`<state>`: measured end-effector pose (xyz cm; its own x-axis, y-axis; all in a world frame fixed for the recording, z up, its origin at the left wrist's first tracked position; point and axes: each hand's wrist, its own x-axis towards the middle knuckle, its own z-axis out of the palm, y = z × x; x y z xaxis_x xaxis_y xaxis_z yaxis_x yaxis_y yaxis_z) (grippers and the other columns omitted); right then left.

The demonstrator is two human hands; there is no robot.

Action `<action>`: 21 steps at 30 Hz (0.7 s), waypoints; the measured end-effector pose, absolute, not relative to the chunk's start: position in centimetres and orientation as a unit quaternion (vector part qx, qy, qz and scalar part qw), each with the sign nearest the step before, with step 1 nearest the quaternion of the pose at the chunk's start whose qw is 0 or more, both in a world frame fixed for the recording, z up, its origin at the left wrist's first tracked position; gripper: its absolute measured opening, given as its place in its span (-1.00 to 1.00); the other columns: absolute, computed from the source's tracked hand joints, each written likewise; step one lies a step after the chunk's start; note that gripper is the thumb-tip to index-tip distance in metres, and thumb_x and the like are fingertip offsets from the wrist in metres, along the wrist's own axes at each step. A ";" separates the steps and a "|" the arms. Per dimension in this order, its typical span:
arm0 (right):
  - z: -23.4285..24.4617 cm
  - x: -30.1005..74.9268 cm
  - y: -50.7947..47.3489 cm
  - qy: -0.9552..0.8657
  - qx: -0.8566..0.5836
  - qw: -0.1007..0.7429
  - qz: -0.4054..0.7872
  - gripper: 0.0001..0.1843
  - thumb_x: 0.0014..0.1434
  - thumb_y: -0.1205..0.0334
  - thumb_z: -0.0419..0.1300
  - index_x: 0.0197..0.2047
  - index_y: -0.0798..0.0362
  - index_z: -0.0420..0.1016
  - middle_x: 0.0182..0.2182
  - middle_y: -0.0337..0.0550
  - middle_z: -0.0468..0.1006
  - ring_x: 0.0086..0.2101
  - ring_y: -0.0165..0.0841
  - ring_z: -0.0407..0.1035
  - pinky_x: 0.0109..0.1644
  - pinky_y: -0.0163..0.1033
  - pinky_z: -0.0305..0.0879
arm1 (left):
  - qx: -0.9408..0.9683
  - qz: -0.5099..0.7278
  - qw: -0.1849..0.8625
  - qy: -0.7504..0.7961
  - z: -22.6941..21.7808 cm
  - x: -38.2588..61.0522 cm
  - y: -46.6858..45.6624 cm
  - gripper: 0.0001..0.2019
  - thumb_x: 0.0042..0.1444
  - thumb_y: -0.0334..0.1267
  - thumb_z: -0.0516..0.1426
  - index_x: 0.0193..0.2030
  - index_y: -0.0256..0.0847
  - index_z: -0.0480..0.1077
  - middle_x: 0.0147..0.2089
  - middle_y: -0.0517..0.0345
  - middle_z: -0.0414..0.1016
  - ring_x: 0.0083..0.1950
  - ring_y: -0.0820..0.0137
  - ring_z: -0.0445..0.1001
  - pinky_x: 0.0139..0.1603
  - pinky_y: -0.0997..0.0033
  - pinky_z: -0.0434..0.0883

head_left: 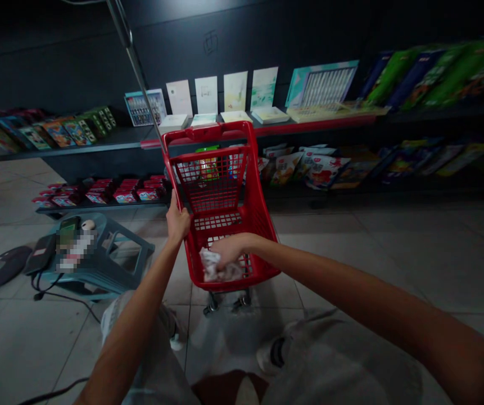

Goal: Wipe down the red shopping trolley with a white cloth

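Observation:
A red plastic shopping cart (267, 228) with a grid basket stands on the floor in front of me. My left hand (178, 220) is closed round the left rim of its basket. Inside the basket, at the near end, my right hand (233, 248) holds a crumpled white cloth (220, 269) against the grid. Part of the cloth and the right fingertips are blurred or hidden. A thin metal pole (140, 70) rises from the cart's far left corner. Small casters (210, 306) show under the near end.
Behind the cart, a shelf (317, 125) carries notebooks, boxes and bagged snacks, with more packets below. At the left, a grey-blue plastic stool (107, 253) bears electronic devices; a black cable (73, 301) trails from it. My feet flank the cart's near end.

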<state>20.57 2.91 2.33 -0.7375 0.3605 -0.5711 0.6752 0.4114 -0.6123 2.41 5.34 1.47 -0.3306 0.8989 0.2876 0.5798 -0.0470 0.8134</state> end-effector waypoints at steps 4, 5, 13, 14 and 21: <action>1.3 16.8 4.5 0.739 0.450 -0.039 -0.500 -0.80 0.08 0.44 0.28 -0.18 0.16 0.62 -0.33 -0.12 0.67 -0.33 -0.33 0.53 -0.28 -0.37 0.38 | 0.546 0.457 0.167 0.682 1.2 2.4 5.4 -0.18 0.20 -0.37 0.09 0.60 -0.10 -0.01 0.46 0.10 0.37 0.35 0.23 0.48 0.44 0.18 0.33; 1.1 16.1 5.2 0.726 0.483 -0.077 -0.482 -0.79 0.09 0.43 0.30 -0.16 0.16 0.61 -0.32 -0.10 0.66 -0.30 -0.31 0.54 -0.27 -0.36 0.39 | 0.544 0.456 0.172 0.683 1.2 2.3 5.4 -0.18 0.21 -0.36 0.09 0.61 -0.11 -0.02 0.42 0.08 0.42 0.31 0.22 0.51 0.42 0.17 0.36; 1.7 12.5 10.1 0.707 0.523 -0.268 -0.393 -0.68 0.33 0.35 0.14 0.14 0.09 0.48 -0.19 -0.11 0.67 -0.18 -0.34 0.53 -0.18 -0.37 0.43 | 0.540 0.452 0.186 0.685 1.0 2.4 5.3 -0.19 0.26 -0.26 0.14 0.61 -0.19 -0.04 0.29 -0.04 0.55 0.28 0.18 0.54 0.36 0.15 0.41; 1.6 12.3 10.1 0.720 0.522 -0.254 -0.380 -0.67 0.32 0.36 0.14 0.13 0.10 0.48 -0.17 -0.11 0.67 -0.17 -0.35 0.53 -0.16 -0.38 0.42 | 0.539 0.452 0.186 0.686 1.0 2.4 5.3 -0.20 0.26 -0.26 0.13 0.61 -0.18 -0.03 0.31 -0.04 0.54 0.28 0.19 0.55 0.36 0.15 0.41; -0.2 15.4 4.5 0.837 0.413 -0.001 -0.359 -0.84 0.21 0.42 0.21 -0.14 0.15 0.58 -0.20 -0.09 0.67 -0.27 -0.35 0.48 -0.25 -0.39 0.27 | 0.545 0.447 0.167 0.689 1.1 1.6 5.7 -0.21 0.23 -0.33 0.08 0.61 -0.12 -0.01 0.38 0.05 0.48 0.31 0.19 0.52 0.38 0.16 0.38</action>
